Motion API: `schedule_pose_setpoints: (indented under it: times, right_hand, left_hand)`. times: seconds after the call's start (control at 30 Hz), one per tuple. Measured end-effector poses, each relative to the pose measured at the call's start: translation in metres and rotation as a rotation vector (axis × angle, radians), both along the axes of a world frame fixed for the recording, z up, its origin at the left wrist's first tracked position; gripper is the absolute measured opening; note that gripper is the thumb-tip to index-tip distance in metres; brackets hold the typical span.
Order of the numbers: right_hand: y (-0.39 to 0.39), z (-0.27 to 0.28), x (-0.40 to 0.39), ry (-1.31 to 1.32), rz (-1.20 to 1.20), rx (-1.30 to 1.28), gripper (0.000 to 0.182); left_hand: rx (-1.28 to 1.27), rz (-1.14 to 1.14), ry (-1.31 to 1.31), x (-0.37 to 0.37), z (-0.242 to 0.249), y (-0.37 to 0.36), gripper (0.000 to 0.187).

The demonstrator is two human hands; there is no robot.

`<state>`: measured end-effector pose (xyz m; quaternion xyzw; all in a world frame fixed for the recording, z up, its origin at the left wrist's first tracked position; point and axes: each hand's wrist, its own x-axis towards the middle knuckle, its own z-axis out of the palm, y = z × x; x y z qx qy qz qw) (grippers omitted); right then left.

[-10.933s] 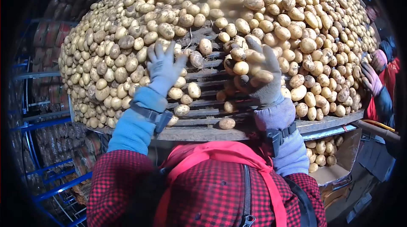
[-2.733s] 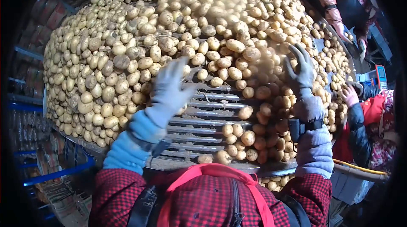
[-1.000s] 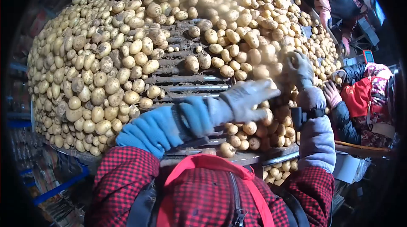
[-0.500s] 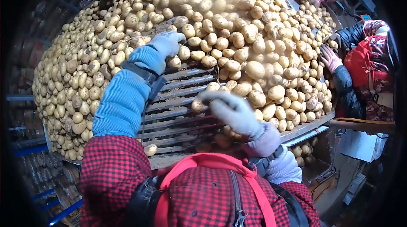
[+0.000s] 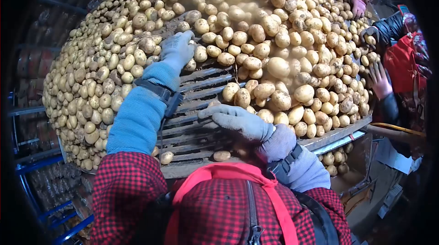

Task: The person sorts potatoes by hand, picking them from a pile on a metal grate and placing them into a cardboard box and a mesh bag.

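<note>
My left hand [image 5: 177, 49], in a grey glove, rests on the edge of the potato heap [image 5: 114, 57], its fingers apart and bent down against the potatoes there. Part of its fingertips is hidden. Over the dark slatted grate [image 5: 201, 94] hovers my right hand [image 5: 240, 121], also gloved, palm down with fingers stretched to the left. What lies directly under its palm is hidden. A single potato [image 5: 222, 156] lies on the lower slats below my right hand, and another potato [image 5: 166, 157] sits at the grate's near left edge.
At the right, a co-worker's gloved hand [image 5: 379, 80] reaches to the heap; another person's hand [image 5: 358, 7] is at the upper right. A wooden board [image 5: 338, 133] edges the table. Below it more potatoes [image 5: 336, 158] lie in a bin. Blue metal rails [image 5: 41, 162] stand at the left.
My right hand has turned flatter, its fingers now stretched left over the slats. My left hand has shifted slightly left. The co-worker's hand at the right is more spread.
</note>
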<state>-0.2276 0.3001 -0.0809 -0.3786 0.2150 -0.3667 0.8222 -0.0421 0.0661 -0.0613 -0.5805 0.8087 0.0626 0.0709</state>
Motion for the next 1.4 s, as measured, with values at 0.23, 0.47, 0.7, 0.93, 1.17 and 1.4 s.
schedule_pose_setpoints:
  times: [0.23, 0.47, 0.7, 0.93, 1.17, 1.4]
  right_hand:
    - [-0.006, 0.032, 0.007, -0.078, -0.556, 0.336, 0.045]
    - [-0.014, 0.02, 0.045, -0.195, -0.606, 0.462, 0.049]
    - [-0.023, 0.006, 0.054, -0.266, -0.72, -0.126, 0.055]
    - [-0.029, -0.007, 0.047, -0.321, -0.661, -0.018, 0.054]
    - [-0.032, 0.004, 0.044, -0.372, -0.598, 0.298, 0.054]
    - [-0.025, 0.009, 0.048, -0.266, -0.704, -0.038, 0.053]
  left_hand:
    - [-0.069, -0.117, 0.547, 0.006, -0.038, 0.085, 0.035]
    - [0.021, -0.364, 0.85, 0.035, 0.055, 0.132, 0.059]
    - [-0.065, -0.07, 0.134, 0.075, 0.027, 0.036, 0.052]
    - [-0.006, -0.053, -0.168, 0.075, -0.01, 0.003, 0.035]
    - [-0.024, -0.151, -0.064, 0.081, 0.001, -0.008, 0.032]
    - [0.086, -0.021, 0.175, 0.072, 0.027, 0.012, 0.026]
